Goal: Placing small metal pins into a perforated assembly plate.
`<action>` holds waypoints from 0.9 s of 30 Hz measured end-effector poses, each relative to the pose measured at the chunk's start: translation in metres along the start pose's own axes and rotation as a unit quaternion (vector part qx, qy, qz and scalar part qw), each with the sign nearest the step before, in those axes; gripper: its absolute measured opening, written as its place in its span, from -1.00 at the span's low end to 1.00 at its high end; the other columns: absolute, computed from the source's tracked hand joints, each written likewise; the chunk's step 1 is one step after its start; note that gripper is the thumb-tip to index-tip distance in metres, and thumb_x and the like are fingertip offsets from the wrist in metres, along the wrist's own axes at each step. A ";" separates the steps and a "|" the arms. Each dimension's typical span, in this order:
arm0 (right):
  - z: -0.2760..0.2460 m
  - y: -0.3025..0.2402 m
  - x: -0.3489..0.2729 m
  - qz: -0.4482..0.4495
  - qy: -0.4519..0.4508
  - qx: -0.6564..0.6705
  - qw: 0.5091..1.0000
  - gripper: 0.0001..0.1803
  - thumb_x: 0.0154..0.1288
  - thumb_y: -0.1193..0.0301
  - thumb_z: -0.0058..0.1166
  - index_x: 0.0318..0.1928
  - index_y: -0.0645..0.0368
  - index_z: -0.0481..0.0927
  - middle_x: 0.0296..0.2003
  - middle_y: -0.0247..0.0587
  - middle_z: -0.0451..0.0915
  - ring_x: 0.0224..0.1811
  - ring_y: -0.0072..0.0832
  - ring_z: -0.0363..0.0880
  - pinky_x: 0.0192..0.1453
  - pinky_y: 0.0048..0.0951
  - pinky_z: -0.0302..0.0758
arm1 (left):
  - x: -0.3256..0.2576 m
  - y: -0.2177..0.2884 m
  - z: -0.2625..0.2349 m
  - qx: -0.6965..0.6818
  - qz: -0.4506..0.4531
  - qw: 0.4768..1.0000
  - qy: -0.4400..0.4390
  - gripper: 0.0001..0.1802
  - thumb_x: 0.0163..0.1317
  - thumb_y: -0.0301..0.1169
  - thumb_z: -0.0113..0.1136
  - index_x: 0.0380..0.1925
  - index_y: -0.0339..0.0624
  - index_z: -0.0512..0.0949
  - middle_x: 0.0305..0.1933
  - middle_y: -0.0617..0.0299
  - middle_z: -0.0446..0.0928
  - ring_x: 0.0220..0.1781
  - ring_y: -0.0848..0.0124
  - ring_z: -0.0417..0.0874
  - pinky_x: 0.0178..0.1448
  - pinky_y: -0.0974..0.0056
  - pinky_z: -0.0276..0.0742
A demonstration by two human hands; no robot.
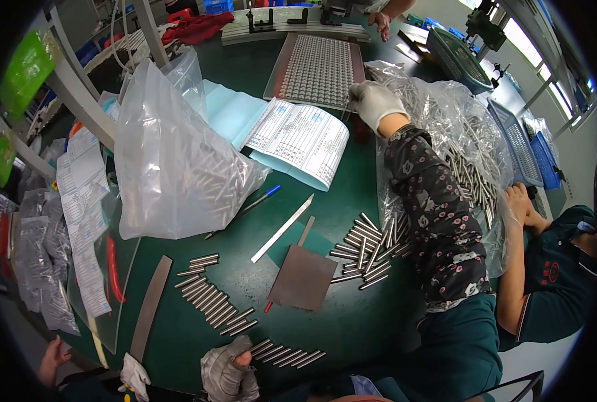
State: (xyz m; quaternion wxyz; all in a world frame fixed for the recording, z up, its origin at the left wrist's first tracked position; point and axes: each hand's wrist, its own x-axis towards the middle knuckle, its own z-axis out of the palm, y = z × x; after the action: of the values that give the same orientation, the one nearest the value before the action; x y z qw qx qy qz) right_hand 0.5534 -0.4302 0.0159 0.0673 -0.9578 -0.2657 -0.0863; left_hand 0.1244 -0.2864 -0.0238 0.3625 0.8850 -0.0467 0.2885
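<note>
And there's the right hand, gloved in white, reaching far across the green table, fingers curled at the near right corner of the brown board with its dense grid of round metal ends; whether those fingertips pinch anything, I cannot tell. Down at the near edge, the grey-gloved left hand is bent inward, thumb toward the palm, its grip hidden too. Just to its right lies a slanted row of steel pins, the closest one beside the thumb, and beyond the hand runs a longer left-hand row of pins. They're laid side by side, perhaps so each is easily counted or picked up. Over on the right, a looser heap of pins sits beside the flowered sleeve, next to the open clear bag, likely left gaping for easy reach, well apart from the left hand.
</note>
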 end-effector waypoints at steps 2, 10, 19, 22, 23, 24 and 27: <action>0.003 0.003 0.001 -0.008 -0.008 0.009 1.000 -0.75 0.04 0.32 0.01 -0.26 0.18 0.52 -0.24 -0.07 0.50 -0.15 -0.17 0.47 -0.08 -0.27 0.39 | 0.001 0.001 0.000 0.001 0.004 1.000 -0.001 -0.69 0.07 -0.54 -0.06 -0.14 -0.30 0.45 -0.29 -0.12 0.52 -0.33 0.07 0.58 -0.26 0.19 0.49; 0.012 -0.008 -0.015 -0.009 0.052 -0.055 0.997 -0.82 0.13 0.40 -0.13 -0.26 0.18 0.44 -0.28 -0.04 0.48 -0.14 -0.15 0.46 -0.12 -0.23 0.40 | -0.004 0.003 -0.001 -0.005 0.007 1.000 0.003 -0.69 0.07 -0.53 -0.05 -0.13 -0.29 0.45 -0.29 -0.13 0.52 -0.32 0.06 0.58 -0.24 0.18 0.49; -0.023 -0.052 -0.061 -0.049 -0.042 0.209 0.976 -0.18 -0.10 0.01 0.10 0.14 0.20 0.19 -0.18 0.13 0.46 -0.03 -0.11 0.43 0.02 -0.28 0.37 | -0.001 0.003 0.007 0.089 0.018 0.995 0.028 -0.63 0.07 -0.56 -0.01 -0.05 -0.13 0.38 -0.26 0.07 0.51 -0.38 0.21 0.56 -0.34 0.26 0.47; -0.012 -0.072 -0.081 -0.080 -0.046 0.072 0.993 0.10 -0.27 0.09 0.20 0.26 0.22 -0.10 0.01 0.22 0.29 0.05 -0.01 0.32 0.11 -0.29 0.32 | 0.000 -0.002 0.015 0.084 0.033 0.994 0.055 -0.70 0.09 -0.49 0.00 -0.12 -0.17 0.42 -0.22 0.05 0.52 -0.33 0.21 0.57 -0.27 0.26 0.46; -0.016 -0.079 -0.087 -0.056 -0.080 0.049 0.994 0.07 -0.26 0.15 0.17 0.27 0.19 -0.10 0.02 0.19 0.28 0.07 -0.01 0.30 0.11 -0.28 0.32 | 0.001 0.001 0.014 0.092 0.039 0.993 0.055 -0.70 0.09 -0.49 0.00 -0.12 -0.17 0.42 -0.22 0.05 0.52 -0.33 0.21 0.57 -0.27 0.26 0.46; -0.019 -0.083 -0.088 -0.024 -0.072 0.033 0.997 -0.04 -0.22 0.26 0.08 0.26 0.17 -0.06 0.01 0.18 0.30 0.05 -0.01 0.32 0.10 -0.28 0.33 | 0.003 0.005 0.013 0.094 0.061 0.992 0.060 -0.67 0.05 -0.54 0.00 -0.11 -0.17 0.42 -0.22 0.05 0.51 -0.32 0.21 0.57 -0.27 0.26 0.47; -0.022 -0.079 -0.077 0.047 0.017 0.158 0.986 -0.13 -0.16 0.34 0.03 0.24 0.10 -0.01 -0.01 0.08 0.33 0.02 -0.07 0.38 0.04 -0.24 0.38 | 0.006 0.021 0.001 0.122 0.107 0.985 0.065 -0.54 -0.04 -0.62 0.04 -0.05 -0.14 0.38 -0.24 0.01 0.51 -0.40 0.18 0.57 -0.38 0.24 0.49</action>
State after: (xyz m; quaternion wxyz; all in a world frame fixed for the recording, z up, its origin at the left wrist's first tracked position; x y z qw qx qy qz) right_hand 0.4442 -0.4056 0.0285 0.2259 -0.9450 -0.2299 -0.0560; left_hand 0.1234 -0.3020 -0.0085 0.2216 0.8916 -0.0818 0.3862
